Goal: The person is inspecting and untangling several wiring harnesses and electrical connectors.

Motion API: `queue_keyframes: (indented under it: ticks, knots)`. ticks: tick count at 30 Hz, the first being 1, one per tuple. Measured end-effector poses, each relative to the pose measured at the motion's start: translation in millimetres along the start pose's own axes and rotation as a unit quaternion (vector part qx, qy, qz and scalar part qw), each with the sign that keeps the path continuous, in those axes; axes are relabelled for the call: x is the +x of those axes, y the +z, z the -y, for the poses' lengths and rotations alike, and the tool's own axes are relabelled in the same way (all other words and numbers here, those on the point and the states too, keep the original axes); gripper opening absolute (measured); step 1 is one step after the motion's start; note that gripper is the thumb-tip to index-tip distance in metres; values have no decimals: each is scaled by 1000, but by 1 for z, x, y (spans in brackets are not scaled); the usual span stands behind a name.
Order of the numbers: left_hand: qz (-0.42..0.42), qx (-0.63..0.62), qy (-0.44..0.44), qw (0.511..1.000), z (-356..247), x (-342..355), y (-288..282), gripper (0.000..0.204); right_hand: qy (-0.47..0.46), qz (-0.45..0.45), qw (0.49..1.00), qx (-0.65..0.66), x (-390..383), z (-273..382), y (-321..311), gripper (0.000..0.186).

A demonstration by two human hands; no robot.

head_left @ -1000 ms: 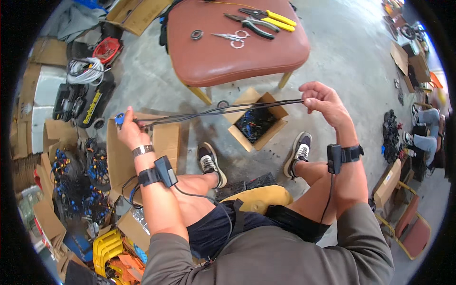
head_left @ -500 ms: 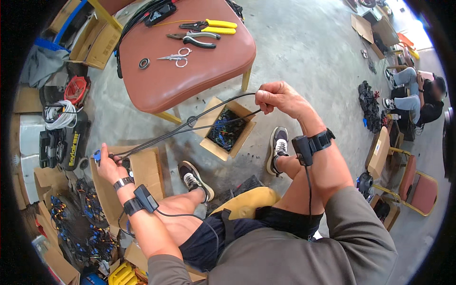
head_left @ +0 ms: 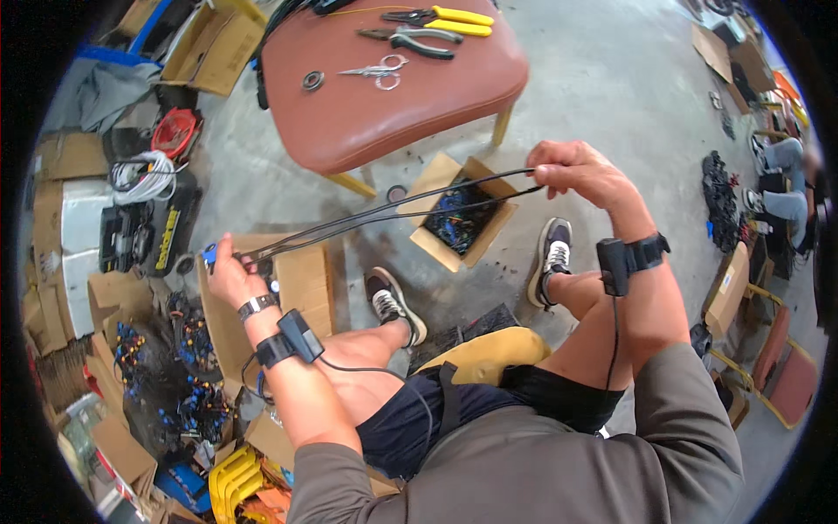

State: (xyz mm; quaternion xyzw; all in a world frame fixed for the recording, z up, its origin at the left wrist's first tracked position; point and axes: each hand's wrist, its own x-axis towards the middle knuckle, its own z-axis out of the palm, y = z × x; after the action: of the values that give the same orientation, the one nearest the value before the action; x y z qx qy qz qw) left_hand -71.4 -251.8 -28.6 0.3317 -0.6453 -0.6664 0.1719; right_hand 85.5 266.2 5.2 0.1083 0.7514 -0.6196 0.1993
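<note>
I hold a bundle of black cables (head_left: pixel 393 214) stretched taut between both hands. My left hand (head_left: pixel 229 272) grips the end with a blue connector (head_left: pixel 209 255), over a flat cardboard box (head_left: pixel 301 279) on the floor. My right hand (head_left: pixel 578 172) pinches the other end, above an open cardboard box (head_left: pixel 461 218) filled with dark cables and blue plugs. Both wrists carry black strapped devices with wires. I am seated with my legs and sneakers below the cables.
A reddish-brown stool (head_left: pixel 384 96) ahead carries scissors (head_left: pixel 377 70), yellow-handled pliers (head_left: pixel 436 16), dark pliers and a small ring. Boxes, a white cable coil (head_left: pixel 140 175), a black tool case and heaps of blue-plugged cables crowd the left. Another seated person (head_left: pixel 781 183) is at right.
My view shifted, so the stool and boxes sit differently in frame. Both hands keep the cables stretched; the left hand has lowered and the cables slant more steeply.
</note>
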Motion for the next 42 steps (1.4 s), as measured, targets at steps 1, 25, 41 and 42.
queue_keyframes:
  ticks: [1,25,41,42]
  knots:
    - [2,-4,4,1000,-1,-1,0,17,-11,4,1000,5,0,-3,0,24]
    - [20,-57,9,998,-17,-10,-10,17,125,19,977,-175,8,7,18,39]
    - [115,-66,-27,991,-7,-7,1,21,-67,-177,979,-81,4,2,2,18]
    - [131,-76,-29,988,-6,-7,1,21,-93,-185,974,-90,4,2,2,15]
